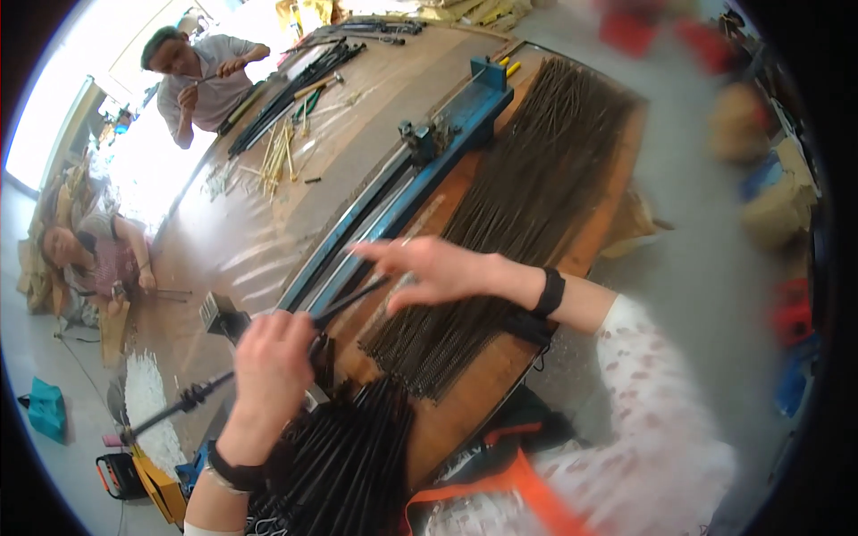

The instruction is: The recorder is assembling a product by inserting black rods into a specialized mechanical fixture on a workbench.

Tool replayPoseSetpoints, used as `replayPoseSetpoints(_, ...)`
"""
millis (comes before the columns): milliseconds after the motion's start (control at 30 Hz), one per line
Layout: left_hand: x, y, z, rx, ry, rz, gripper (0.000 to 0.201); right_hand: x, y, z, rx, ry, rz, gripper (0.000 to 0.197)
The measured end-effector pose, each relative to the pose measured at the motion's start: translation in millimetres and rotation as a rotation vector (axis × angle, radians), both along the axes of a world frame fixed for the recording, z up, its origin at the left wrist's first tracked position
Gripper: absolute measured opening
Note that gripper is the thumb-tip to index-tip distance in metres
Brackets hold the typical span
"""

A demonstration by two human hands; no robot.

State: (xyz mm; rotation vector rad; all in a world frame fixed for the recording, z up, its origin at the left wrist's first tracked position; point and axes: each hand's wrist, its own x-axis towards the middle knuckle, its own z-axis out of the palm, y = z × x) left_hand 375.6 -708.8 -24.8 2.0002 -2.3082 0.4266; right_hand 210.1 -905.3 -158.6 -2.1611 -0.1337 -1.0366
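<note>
My left hand (pixel 273 362) is wrapped round a long black rod (pixel 201 393) with ring-like collars on its lower part. The rod slants from the lower left up toward the middle. Beside its upper end is my right hand (pixel 433 271), index finger stretched out and thumb apart, slightly blurred, with nothing visible in it. Both hands are over the near end of a long blue metal rail fixture (pixel 384 205) with a clamp-like block (pixel 424 141) on it. Below them lies a bundle of thicker black rods (pixel 349 464).
Many thin dark rods (pixel 536 170) cover the wooden bench (pixel 487 393) right of the fixture. Across the table, one person (pixel 210 80) holds a thin piece; another person (pixel 107 255) works at the left. A hammer (pixel 319 86) and pale sticks (pixel 279 159) lie on the far side.
</note>
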Motion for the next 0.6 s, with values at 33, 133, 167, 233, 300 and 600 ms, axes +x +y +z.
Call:
replayPoseSetpoints(33, 13, -1, 9, 0.002, 0.032, 0.068, 0.014, -20, -18, 5, 0.28, 0.443, -0.058, 0.069)
replayPoseSetpoints(133, 31, -21, 1, 0.005, 0.05, 0.003, 0.013, -15, -19, -1, -0.027, 0.205, -0.321, 0.051)
replayPoseSetpoints(167, 27, -29, -5, 0.037, 0.086, -0.042, 0.013, -13, -12, 12, -0.057, 0.217, -0.242, 0.052)
replayPoseSetpoints(233, 17, -34, -5, 0.045, 0.066, -0.059, 0.017, -19, -28, 18, -0.113, 0.251, -0.172, 0.054)
replayPoseSetpoints(300, 23, -37, -1, -0.024, 0.06, -0.02, 0.019, -35, -73, -7, -0.053, 0.3, -0.265, 0.042)
replayPoseSetpoints(600, 11, -63, -10, 0.015, 0.065, 0.001, 0.022, -75, -136, -21, -0.511, 0.183, -0.455, 0.041)
